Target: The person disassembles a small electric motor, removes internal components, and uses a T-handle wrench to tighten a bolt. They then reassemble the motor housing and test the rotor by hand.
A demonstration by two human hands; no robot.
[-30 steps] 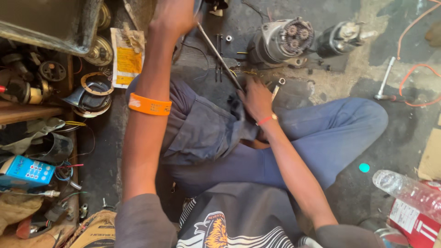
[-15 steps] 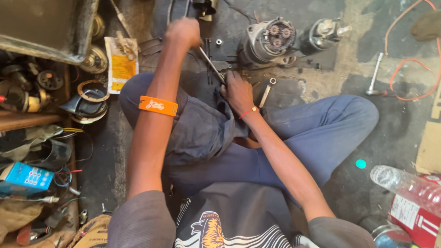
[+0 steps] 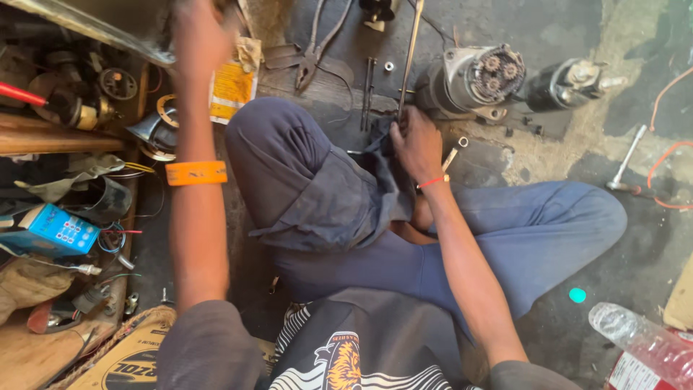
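The right hand (image 3: 415, 144) pinches a long thin metal rod (image 3: 410, 50) beside the grey geared starter motor (image 3: 473, 78); the left hand (image 3: 195, 32), blurred, perhaps closed—cannot tell.

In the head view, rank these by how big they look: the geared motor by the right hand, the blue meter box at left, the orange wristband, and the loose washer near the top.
1. Geared motor
2. Blue meter box, though it is partly covered, so this ranking is tentative
3. Orange wristband, which sits nearer the camera, so it may look larger than it is
4. Washer, clearly smallest
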